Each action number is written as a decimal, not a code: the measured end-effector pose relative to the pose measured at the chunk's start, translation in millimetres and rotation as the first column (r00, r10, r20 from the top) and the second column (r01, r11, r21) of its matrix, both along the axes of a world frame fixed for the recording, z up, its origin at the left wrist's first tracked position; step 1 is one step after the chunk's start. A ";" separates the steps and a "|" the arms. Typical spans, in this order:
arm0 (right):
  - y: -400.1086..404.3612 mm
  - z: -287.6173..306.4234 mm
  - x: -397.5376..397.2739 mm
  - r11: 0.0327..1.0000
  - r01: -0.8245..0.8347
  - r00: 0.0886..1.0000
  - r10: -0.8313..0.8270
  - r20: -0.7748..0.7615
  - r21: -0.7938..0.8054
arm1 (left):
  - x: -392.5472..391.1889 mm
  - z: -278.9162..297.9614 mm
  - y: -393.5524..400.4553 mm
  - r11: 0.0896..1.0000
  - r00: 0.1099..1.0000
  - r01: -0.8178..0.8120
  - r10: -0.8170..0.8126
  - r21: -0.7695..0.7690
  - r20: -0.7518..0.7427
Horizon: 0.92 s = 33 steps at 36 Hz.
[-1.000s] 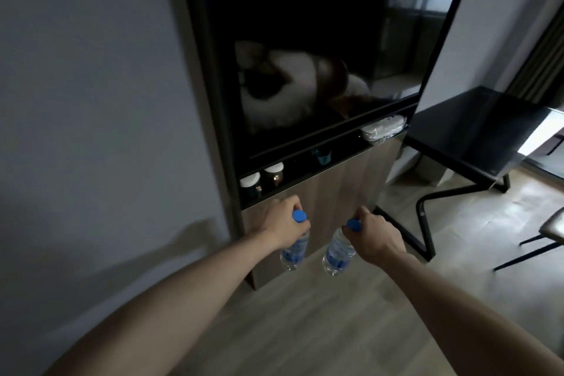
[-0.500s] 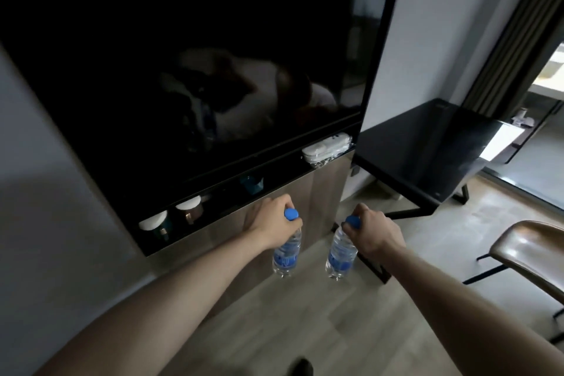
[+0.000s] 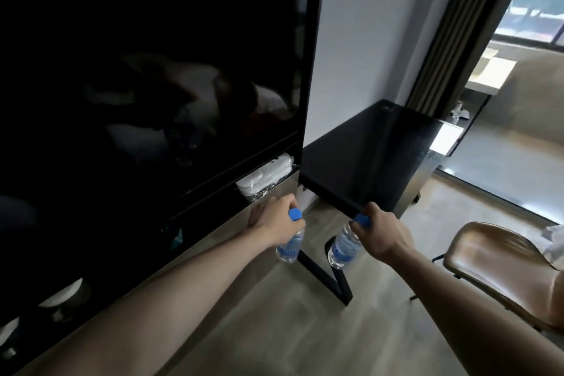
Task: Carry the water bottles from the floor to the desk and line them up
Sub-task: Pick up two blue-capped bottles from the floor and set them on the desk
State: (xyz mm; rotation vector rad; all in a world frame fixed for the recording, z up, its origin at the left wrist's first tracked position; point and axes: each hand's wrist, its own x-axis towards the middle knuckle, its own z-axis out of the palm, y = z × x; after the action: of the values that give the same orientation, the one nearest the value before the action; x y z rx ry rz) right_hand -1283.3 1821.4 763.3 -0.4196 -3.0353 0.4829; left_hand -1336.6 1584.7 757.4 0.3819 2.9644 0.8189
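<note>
I hold two clear water bottles with blue caps and blue labels in the air above the floor. My left hand (image 3: 274, 221) grips the left bottle (image 3: 289, 249) at its neck, just under the cap. My right hand (image 3: 381, 233) grips the right bottle (image 3: 343, 249) the same way. Both bottles hang roughly upright, slightly tilted. The black desk (image 3: 372, 156) stands just ahead, its near corner right above my right hand. Its top is bare.
A large dark TV (image 3: 152, 70) fills the left, above a wooden cabinet with a white packet (image 3: 265, 177) on its shelf. A brown chair (image 3: 503, 272) stands at the right. The desk's black leg (image 3: 323, 278) crosses the wooden floor below the bottles.
I have walked toward the desk with both bottles. The desk and chair are nearer and the view has turned right along the TV. My grips are unchanged.
</note>
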 end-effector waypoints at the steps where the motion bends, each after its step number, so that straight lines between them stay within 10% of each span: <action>1: 11.5 -0.7 -8.3 1.000 0.009 1.000 -0.009 -0.002 -0.008 | -9.9 0.9 11.1 1.000 1.000 0.007 -0.007 -0.001 0.005; 33: 365.9 -36.6 -282.9 0.987 -0.133 0.989 0.139 0.054 -0.095 | -275.9 -17.4 346.6 0.975 0.975 -0.217 0.219 -0.042 0.037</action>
State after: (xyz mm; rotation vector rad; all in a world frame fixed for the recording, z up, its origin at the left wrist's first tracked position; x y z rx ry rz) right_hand -1566.3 2187.4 726.7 -0.2355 -3.1239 0.6291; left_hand -1612.5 1931.3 740.0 0.0365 3.0148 0.7756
